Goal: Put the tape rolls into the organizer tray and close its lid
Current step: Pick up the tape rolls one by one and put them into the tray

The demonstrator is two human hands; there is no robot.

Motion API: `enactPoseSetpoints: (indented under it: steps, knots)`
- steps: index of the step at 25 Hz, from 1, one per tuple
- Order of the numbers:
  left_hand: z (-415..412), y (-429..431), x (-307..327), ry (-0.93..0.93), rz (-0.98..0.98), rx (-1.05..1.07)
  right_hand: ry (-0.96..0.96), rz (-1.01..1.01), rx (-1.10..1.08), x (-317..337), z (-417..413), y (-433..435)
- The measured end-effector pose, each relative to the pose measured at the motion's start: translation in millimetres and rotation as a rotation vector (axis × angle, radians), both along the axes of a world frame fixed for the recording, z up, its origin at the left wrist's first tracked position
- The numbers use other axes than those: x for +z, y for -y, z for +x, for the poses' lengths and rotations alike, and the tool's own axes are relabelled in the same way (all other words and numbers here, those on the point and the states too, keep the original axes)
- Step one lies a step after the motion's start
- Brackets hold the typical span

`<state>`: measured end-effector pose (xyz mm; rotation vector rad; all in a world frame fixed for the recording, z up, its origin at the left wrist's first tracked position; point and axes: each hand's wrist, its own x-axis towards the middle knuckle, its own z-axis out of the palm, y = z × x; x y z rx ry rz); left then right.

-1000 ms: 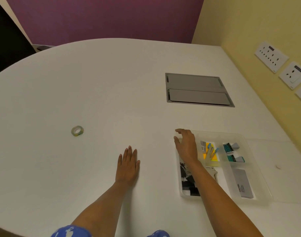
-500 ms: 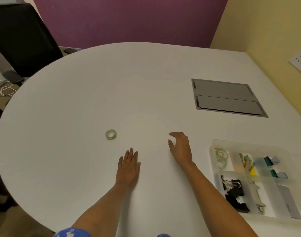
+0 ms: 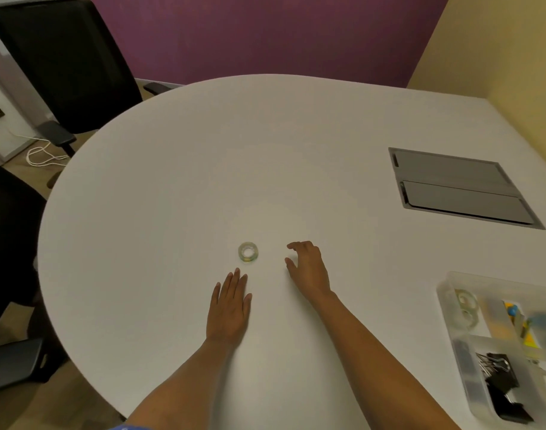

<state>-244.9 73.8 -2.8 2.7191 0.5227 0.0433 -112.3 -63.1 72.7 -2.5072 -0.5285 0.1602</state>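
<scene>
A small clear tape roll (image 3: 248, 252) lies flat on the white table (image 3: 203, 169). My right hand (image 3: 309, 268) hovers just right of it, fingers curled apart and empty, about a hand's width away. My left hand (image 3: 230, 305) rests flat on the table just below the roll, holding nothing. The clear organizer tray (image 3: 445, 285) sits at the right edge of view with no lid over it. Two clear tape rolls (image 3: 466, 305) lie in its near-left compartment.
Black binder clips (image 3: 501, 386) and coloured stationery (image 3: 519, 324) fill other tray compartments. A grey cable hatch (image 3: 457, 187) is set into the table at the back right. Black office chairs (image 3: 64, 63) stand beyond the table's left edge.
My right hand has left the tray and travelled left across the table toward the loose tape roll. The view has swung left. My left hand has stayed flat in place.
</scene>
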Motion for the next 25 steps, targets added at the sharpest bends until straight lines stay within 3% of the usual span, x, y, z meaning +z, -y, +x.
enactPoseSetpoints:
  steps: [11,17,25]
  knots:
    - [26.0,-49.3,-5.2,0.068,0.062,0.08,-0.142,-0.169,0.15,-20.1,11.1,-77.1]
    - [25.9,-51.1,-4.2,0.072,0.068,0.08,-0.063,-0.238,0.226,-28.4,12.1,-100.6]
    - [28.4,-48.0,-6.2,0.059,0.067,0.089,-0.05,-0.059,0.112,-15.9,18.4,-70.9]
